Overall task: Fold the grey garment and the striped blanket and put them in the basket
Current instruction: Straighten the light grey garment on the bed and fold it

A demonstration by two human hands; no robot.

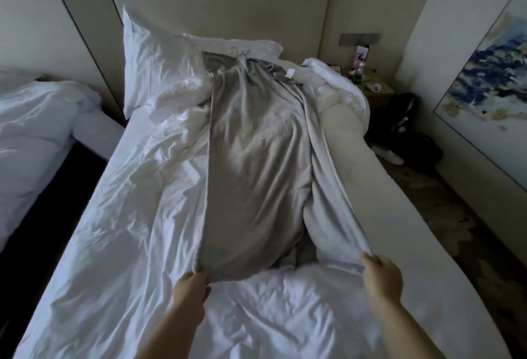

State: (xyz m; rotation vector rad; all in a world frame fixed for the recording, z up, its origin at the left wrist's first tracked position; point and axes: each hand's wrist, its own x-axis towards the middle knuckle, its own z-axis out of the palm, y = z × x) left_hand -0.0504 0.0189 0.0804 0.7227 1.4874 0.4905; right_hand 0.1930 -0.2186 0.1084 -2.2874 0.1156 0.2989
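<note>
The grey garment (253,165) lies stretched lengthwise down the middle of the white bed (119,216), its waistband with a drawstring and a white label up near the pillow. My left hand (191,287) pinches its near left corner. My right hand (380,276) grips its near right corner, where the fabric is bunched and paler. The near end is lifted slightly off the sheets between my hands. No striped blanket or basket is in view.
A white pillow (159,65) leans on the headboard. A rumpled duvet (339,85) sits at the bed's far right. A second bed (37,125) stands to the left. A nightstand (373,88) with small items and a dark bag (405,110) stand on the right.
</note>
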